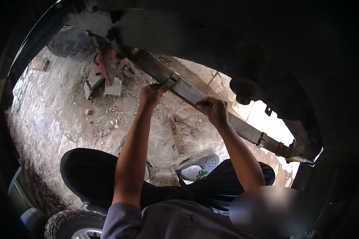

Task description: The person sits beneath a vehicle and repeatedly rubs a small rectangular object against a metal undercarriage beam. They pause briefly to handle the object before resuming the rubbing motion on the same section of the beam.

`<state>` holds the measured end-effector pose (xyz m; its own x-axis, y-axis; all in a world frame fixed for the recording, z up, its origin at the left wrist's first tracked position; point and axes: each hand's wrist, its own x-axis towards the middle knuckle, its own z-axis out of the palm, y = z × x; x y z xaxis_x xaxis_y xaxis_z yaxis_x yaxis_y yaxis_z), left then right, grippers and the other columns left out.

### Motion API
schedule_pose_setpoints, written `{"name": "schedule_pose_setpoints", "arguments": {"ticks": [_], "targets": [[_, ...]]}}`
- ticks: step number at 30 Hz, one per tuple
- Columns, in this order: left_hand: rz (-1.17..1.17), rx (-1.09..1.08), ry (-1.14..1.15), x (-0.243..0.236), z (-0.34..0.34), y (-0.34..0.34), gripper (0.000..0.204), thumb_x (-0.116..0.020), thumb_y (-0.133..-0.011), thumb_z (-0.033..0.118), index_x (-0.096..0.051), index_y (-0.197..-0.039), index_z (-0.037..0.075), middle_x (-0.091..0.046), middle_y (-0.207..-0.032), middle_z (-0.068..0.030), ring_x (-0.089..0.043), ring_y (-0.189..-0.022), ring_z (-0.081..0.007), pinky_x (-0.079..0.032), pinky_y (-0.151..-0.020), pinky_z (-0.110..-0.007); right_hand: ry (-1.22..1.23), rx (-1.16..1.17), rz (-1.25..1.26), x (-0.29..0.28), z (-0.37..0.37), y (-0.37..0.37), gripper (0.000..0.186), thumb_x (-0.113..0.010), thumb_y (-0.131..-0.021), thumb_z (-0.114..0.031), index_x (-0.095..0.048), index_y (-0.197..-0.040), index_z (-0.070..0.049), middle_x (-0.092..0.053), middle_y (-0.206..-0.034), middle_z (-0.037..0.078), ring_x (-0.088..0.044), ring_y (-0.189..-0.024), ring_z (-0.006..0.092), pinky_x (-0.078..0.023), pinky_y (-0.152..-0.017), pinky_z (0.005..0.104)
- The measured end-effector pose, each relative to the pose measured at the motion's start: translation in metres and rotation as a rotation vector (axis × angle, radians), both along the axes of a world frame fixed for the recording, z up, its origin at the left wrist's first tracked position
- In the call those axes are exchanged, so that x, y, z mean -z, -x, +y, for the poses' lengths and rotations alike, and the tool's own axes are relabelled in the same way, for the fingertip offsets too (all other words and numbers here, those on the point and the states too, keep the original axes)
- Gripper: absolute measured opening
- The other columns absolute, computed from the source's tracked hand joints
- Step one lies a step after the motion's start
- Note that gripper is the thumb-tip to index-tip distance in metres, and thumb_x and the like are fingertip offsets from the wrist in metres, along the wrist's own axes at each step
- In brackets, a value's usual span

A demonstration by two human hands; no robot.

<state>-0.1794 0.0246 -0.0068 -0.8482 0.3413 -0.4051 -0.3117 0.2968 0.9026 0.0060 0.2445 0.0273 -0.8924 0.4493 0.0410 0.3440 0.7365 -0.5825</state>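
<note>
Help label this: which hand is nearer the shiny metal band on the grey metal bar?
Left: left hand at the lower end of the band; right hand farther along the bar.

My fisheye view sits in heavy shadow; pale ground brightens left, glare washes out right, a blurred oval below.

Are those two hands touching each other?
Apart. The head view shows a plain gap between the left hand and right hand, along the metal bar.
</note>
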Motion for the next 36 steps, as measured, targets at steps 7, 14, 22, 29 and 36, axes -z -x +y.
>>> {"name": "schedule_pose_setpoints", "arguments": {"ticks": [7,14,22,29,36], "targets": [[-0.045,-0.012,-0.037,-0.002,0.004,-0.006,0.049,-0.088,-0.085,0.04,-0.079,-0.114,0.001,-0.078,-0.097,-0.0059,-0.067,-0.083,-0.0146,-0.052,-0.079,-0.032,-0.019,-0.074,0.19,-0.004,-0.046,0.075,0.012,-0.084,-0.084,-0.013,-0.083,-0.096,-0.01,-0.081,-0.091,0.008,-0.078,-0.085,0.0193,-0.058,-0.083,0.0326],[-0.294,-0.361,-0.596,0.048,-0.017,-0.063,0.041,-0.077,-0.095,0.024,-0.07,-0.132,0.007,-0.076,-0.105,-0.0023,-0.066,-0.084,-0.0112,-0.051,-0.075,-0.027,0.111,0.02,0.355,-0.006,-0.084,0.031,0.02,-0.086,-0.083,-0.018,-0.08,-0.1,-0.009,-0.078,-0.092,0.012,-0.075,-0.086,0.0293,-0.057,-0.082,0.0386],[-0.51,0.1,-0.222,0.063,-0.016,-0.132,0.033,-0.07,-0.102,0.034,-0.073,-0.125,0.01,-0.076,-0.106,-0.0029,-0.068,-0.089,-0.0135,-0.052,-0.079,-0.03,0.91,0.605,0.412,0.106,-0.149,-0.057,0.046,-0.077,-0.096,-0.011,-0.059,-0.138,-0.003,-0.076,-0.111,0.011,-0.07,-0.091,0.0135,-0.056,-0.076,0.028],[-0.572,0.081,-0.221,0.085,-0.032,-0.158,0.027,-0.067,-0.105,0.029,-0.073,-0.124,0.012,-0.076,-0.109,-0.0022,-0.071,-0.096,-0.0151,-0.053,-0.083,-0.032,0.996,0.695,0.27,0.105,-0.164,-0.07,0.04,-0.078,-0.097,-0.02,-0.066,-0.132,-0.004,-0.075,-0.109,0.007,-0.068,-0.087,0.0153,-0.055,-0.076,0.0326],[-0.681,0.139,-0.355,0.089,-0.042,-0.161,0.028,-0.073,-0.102,0.027,-0.073,-0.126,0.013,-0.075,-0.114,-0.0007,-0.07,-0.101,-0.0149,-0.052,-0.09,-0.033,1.225,0.689,0.233,0.115,-0.166,-0.076,0.034,-0.067,-0.105,-0.033,-0.073,-0.123,-0.005,-0.075,-0.106,0.006,-0.071,-0.089,0.0138,-0.055,-0.07,0.0293]]}}
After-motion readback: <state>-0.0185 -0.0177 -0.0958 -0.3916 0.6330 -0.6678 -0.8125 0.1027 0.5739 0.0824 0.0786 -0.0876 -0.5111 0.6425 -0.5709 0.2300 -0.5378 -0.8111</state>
